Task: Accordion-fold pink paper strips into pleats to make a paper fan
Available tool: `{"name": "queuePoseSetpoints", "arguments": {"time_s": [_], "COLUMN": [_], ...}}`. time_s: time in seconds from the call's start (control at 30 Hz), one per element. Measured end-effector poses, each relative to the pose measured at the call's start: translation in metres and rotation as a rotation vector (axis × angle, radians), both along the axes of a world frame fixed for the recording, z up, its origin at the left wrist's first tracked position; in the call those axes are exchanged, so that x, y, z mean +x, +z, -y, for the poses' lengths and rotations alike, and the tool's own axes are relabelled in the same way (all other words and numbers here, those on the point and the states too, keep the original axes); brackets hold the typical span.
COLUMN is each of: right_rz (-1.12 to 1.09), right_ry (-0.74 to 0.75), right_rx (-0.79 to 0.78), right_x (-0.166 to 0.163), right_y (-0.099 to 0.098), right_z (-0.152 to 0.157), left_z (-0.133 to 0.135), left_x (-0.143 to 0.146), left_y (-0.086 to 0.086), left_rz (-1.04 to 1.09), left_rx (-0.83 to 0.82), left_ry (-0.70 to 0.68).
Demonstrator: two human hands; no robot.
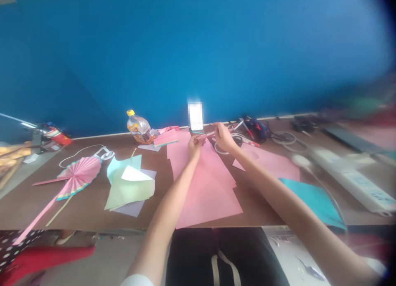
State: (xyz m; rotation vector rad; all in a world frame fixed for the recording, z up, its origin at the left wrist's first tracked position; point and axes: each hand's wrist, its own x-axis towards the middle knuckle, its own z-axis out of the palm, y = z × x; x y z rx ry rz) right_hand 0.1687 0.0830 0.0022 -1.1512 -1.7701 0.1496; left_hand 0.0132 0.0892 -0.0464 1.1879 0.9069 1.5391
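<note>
My left hand point(195, 145) is closed in a pinch above the pink paper sheets point(206, 195). A narrow pink paper strip point(209, 134) runs from its fingertips towards my right hand point(225, 137). The right hand is closed on the strip's other end, its fingers bent and a little higher than the left. Both hands are over the far part of the sheets, in front of a bright phone point(195, 116) propped by the wall. A folded pink paper piece point(166, 138) with a coloured edge lies to the left of my hands.
A pleated pink paper fan point(80, 174) lies at the left, beside loose pastel papers point(130, 193). A tilted bottle point(138, 128) stands at the back. On the right are cables point(287, 139), a teal sheet point(314, 199) and a white power strip point(352, 180).
</note>
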Motion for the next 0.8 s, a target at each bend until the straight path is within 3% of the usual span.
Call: {"name": "queuePoseSetpoints", "arguments": {"time_s": [0.2, 0.4, 0.63, 0.8], "right_rz": [-0.075, -0.240, -0.492, -0.542], "right_ry": [-0.104, -0.269, -0.583, -0.675], "right_rx": [0.015, -0.126, -0.233, -0.205], "right_x": [0.018, 0.052, 0.092, 0.111], "right_y": [0.002, -0.011, -0.018, -0.014], "right_z": [-0.005, -0.020, -0.026, -0.024], "left_z": [0.001, 0.004, 0.001, -0.007], "left_x": [-0.003, -0.003, -0.002, -0.005], "left_y": [0.002, 0.006, 0.005, -0.002], "left_rz": [0.020, 0.020, 0.052, 0.130], "left_rx": [-0.017, -0.059, -0.133, -0.147], "left_ry": [0.115, 0.209, 0.247, 0.254]}}
